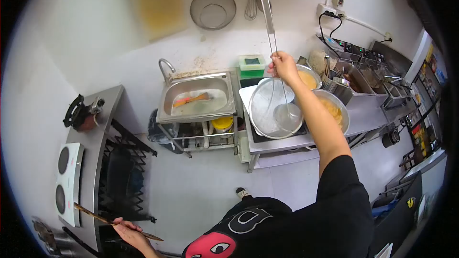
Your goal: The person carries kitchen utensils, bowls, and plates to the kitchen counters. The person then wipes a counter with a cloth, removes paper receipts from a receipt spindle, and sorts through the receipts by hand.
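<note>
My right hand (283, 67) is closed on the long handle of a wire strainer (287, 116), which hangs down over a wide, pale round pan (263, 110). At the lower left, my left hand (129, 231) is closed round a long wooden stick (93, 214), held aslant near the steel side table. Whether the strainer touches the inside of the pan I cannot tell. A green-and-clear box (252, 67) stands behind the pan, and a bowl of yellowish food (333, 110) is at its right.
A steel sink (165, 110) holding an orange-handled tool stands left of the pan. A white two-plate cooker (70, 181) lies on the left table. A round sieve (213, 9) and a whisk (251, 7) hang on the wall. Fryers (358, 74) stand at the right.
</note>
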Tool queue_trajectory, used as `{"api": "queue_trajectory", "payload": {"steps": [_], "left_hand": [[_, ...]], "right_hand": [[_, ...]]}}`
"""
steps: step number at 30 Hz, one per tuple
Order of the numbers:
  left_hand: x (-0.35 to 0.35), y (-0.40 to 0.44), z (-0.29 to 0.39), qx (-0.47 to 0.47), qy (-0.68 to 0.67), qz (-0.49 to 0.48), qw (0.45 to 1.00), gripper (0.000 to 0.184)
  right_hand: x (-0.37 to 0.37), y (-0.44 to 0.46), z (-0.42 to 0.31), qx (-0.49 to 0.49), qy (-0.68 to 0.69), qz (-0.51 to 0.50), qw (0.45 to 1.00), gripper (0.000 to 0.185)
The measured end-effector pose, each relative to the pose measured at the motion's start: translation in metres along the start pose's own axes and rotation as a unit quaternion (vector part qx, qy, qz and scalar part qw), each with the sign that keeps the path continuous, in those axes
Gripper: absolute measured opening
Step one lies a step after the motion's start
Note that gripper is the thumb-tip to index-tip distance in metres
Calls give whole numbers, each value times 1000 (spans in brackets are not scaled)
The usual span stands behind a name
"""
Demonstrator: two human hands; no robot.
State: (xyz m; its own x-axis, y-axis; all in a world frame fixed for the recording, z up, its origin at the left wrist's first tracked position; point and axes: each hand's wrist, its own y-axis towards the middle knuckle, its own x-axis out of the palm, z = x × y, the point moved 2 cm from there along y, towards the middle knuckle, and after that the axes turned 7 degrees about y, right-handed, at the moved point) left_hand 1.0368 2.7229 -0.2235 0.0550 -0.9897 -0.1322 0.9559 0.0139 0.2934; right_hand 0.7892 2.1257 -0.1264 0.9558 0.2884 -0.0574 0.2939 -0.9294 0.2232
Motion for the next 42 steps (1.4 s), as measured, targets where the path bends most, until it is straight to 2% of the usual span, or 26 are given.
{"api": "queue_trajectory", "payload": {"steps": [5,6,8,12,14,15,16,20,29,32,35,37,39,42], "left_hand": [[53,11,15,-43,26,49,998,34],[66,12,18,-6,20,38,999,32],[86,17,12,-1,40,35,999,31],[115,18,14,12,103,45,994,30],[121,21,11,-24,125,83,988,29],[121,21,8,-43,136,101,985,29],[122,23,8,-22,117,83,989,28],[141,26,22,-40,104,95,989,28],[160,39,16,-25,106,70,992,28],[166,40,14,-21,91,58,994,27],[176,34,21,-40,88,63,993,23],[183,32,25,-25,96,53,994,21],[184,31,21,-2,55,11,998,18],[186,29,22,-11,64,-4,998,15]], "right_hand": [[3,122,-2,-22,-56,6,998,12],[6,150,-5,-23,-51,9,998,11],[14,202,-12,-24,-41,17,999,11],[30,266,-42,-77,-125,42,988,7],[36,305,-44,-100,-177,42,978,8],[39,316,-46,-84,-173,37,981,10],[40,326,-49,-68,-169,33,983,12],[42,340,-43,-20,-76,55,995,18],[42,331,-34,-46,-91,84,991,20],[39,353,-12,-69,-154,124,978,19],[29,402,30,-160,-327,168,916,22],[19,412,44,-164,-288,156,930,26],[18,391,34,-151,-304,169,925,27],[12,395,41,-167,-340,165,911,27]]}}
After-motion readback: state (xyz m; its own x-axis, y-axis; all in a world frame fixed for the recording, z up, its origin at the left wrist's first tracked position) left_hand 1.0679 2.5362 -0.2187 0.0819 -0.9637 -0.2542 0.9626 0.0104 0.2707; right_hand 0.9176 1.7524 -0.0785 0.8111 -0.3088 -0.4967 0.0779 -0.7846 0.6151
